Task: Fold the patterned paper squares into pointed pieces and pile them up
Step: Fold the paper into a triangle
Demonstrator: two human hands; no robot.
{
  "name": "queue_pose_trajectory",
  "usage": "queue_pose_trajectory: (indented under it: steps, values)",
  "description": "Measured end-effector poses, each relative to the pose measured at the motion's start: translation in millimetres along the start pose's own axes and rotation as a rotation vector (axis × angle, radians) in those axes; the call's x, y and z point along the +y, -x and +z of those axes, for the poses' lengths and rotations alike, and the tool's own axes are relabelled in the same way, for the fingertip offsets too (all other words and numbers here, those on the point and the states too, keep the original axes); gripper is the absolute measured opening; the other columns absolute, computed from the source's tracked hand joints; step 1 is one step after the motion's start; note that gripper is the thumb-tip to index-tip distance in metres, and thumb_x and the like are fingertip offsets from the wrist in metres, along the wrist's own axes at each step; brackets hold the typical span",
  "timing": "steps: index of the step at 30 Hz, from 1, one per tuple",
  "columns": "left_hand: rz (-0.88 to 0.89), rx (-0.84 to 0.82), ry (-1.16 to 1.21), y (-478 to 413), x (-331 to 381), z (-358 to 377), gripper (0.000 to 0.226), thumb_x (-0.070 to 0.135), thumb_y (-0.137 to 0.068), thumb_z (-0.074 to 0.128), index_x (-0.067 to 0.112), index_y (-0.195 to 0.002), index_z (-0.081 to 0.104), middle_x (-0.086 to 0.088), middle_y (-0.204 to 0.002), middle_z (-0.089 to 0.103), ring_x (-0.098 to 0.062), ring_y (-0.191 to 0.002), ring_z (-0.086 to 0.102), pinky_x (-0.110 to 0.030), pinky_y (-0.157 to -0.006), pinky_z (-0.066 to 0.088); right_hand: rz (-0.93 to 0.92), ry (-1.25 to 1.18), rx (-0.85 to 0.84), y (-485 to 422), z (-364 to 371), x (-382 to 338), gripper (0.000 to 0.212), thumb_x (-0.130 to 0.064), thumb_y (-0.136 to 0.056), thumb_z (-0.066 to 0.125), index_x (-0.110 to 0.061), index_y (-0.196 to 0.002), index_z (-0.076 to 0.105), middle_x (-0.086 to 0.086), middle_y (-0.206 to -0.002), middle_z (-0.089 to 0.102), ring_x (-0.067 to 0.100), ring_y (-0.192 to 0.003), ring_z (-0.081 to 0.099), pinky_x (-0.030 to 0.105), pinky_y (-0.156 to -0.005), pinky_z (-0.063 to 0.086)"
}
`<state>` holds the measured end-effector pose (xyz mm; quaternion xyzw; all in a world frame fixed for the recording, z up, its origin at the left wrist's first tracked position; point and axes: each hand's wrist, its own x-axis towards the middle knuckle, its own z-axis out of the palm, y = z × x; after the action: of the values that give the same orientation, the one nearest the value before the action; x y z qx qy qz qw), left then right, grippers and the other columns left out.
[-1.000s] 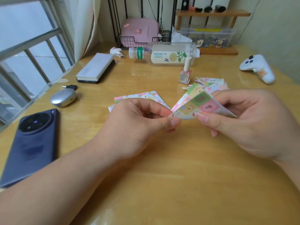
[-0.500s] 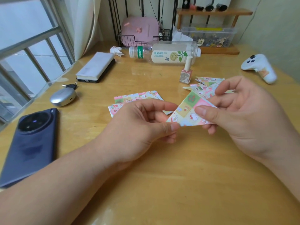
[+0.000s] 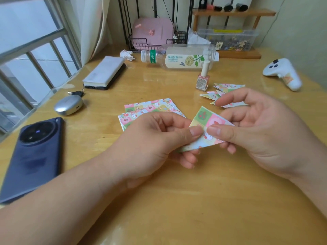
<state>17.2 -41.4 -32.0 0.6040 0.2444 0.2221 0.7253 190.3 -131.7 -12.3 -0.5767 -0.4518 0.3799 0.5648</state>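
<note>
Paper: folded patterned piece (image 3: 210,123) held over table (image 3: 177,200), centre, betw. both hands.
L hand (image 3: 152,138): grip closed, thumb pinches piece's L edge.
R hand (image 3: 261,131): thumb pinches R part; index raised, loose.
Squares: flat stack (image 3: 141,110) behind L hand, partly hidden.
Pile: pointed pieces (image 3: 228,87) behind R hand, fingers cover part.
Nearby: nail polish (image 3: 203,80) upright by pile; bottle (image 3: 178,58) lying behind it; phone (image 3: 33,156) far L; controller (image 3: 283,73) far R.

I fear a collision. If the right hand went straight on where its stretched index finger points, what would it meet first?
Likely the left hand, which pinches the folded paper with the right hand: the finger points left at its knuckles. Depth is unclear; it might pass over the flat squares.
</note>
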Motion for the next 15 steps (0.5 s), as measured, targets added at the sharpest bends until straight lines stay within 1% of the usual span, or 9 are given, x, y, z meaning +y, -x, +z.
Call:
queue_pose_trajectory:
  steps: [3, 6, 8, 11, 13, 15]
  values:
    - [-0.01, 0.004, -0.011, -0.4, -2.1, 2.6, 0.031, 0.026, -0.084, 0.065, -0.005, -0.086, 0.064, -0.017, -0.069, 0.063, -0.023, -0.053, 0.061, -0.031, -0.054, 0.054, 0.002, 0.034, -0.038, 2.1, 3.0, 0.3, 0.051, -0.008, -0.06, 0.078, -0.01, -0.106, 0.056, 0.011, -0.064, 0.065, 0.02, -0.049, 0.058, 0.024, -0.042, 0.046]
    - [0.014, 0.034, -0.074, -0.8, -4.7, 4.5, 0.024, 0.022, -0.094, 0.061, 0.001, -0.081, 0.064, -0.013, -0.066, 0.061, -0.023, -0.054, 0.06, -0.033, -0.054, 0.054, 0.005, 0.047, -0.039, 2.3, 5.3, 0.9, 0.051, -0.009, -0.06, 0.078, -0.011, -0.106, 0.056, 0.01, -0.065, 0.066, 0.02, -0.049, 0.059, 0.024, -0.042, 0.046]
    - [0.041, 0.06, -0.148, -0.8, -6.3, 6.6, 0.027, 0.024, -0.097, 0.06, 0.005, -0.078, 0.063, -0.007, -0.062, 0.059, -0.025, -0.053, 0.059, -0.034, -0.053, 0.053, 0.008, 0.061, -0.034, 2.3, 6.0, 1.6, 0.051, -0.01, -0.06, 0.079, -0.012, -0.105, 0.057, 0.009, -0.065, 0.066, 0.02, -0.05, 0.06, 0.024, -0.043, 0.046]
    - [0.082, 0.083, -0.278, -0.4, -7.6, 9.0, 0.034, 0.032, -0.098, 0.059, 0.011, -0.072, 0.056, -0.001, -0.056, 0.059, -0.026, -0.046, 0.052, -0.032, -0.046, 0.047, 0.011, 0.074, -0.03, 3.3, 7.4, 1.2, 0.051, -0.014, -0.059, 0.08, -0.013, -0.105, 0.057, 0.007, -0.064, 0.066, 0.02, -0.05, 0.06, 0.025, -0.043, 0.046]
    - [0.106, 0.096, -0.325, -0.2, -6.9, 8.9, 0.036, 0.034, -0.097, 0.06, 0.012, -0.069, 0.053, -0.003, -0.054, 0.059, -0.024, -0.041, 0.048, -0.031, -0.042, 0.041, 0.007, 0.058, -0.026, 3.7, 7.4, 0.7, 0.052, -0.014, -0.059, 0.08, -0.012, -0.106, 0.057, 0.008, -0.064, 0.066, 0.02, -0.05, 0.059, 0.025, -0.043, 0.046]
    - [0.14, 0.114, -0.316, 0.2, -6.2, 8.5, 0.037, 0.032, -0.096, 0.062, 0.012, -0.067, 0.051, -0.005, -0.052, 0.058, -0.023, -0.038, 0.045, -0.03, -0.04, 0.037, 0.02, 0.0, -0.021, 2.9, 6.2, 0.7, 0.054, -0.012, -0.058, 0.08, -0.01, -0.107, 0.058, 0.009, -0.064, 0.064, 0.02, -0.05, 0.058, 0.024, -0.042, 0.044]
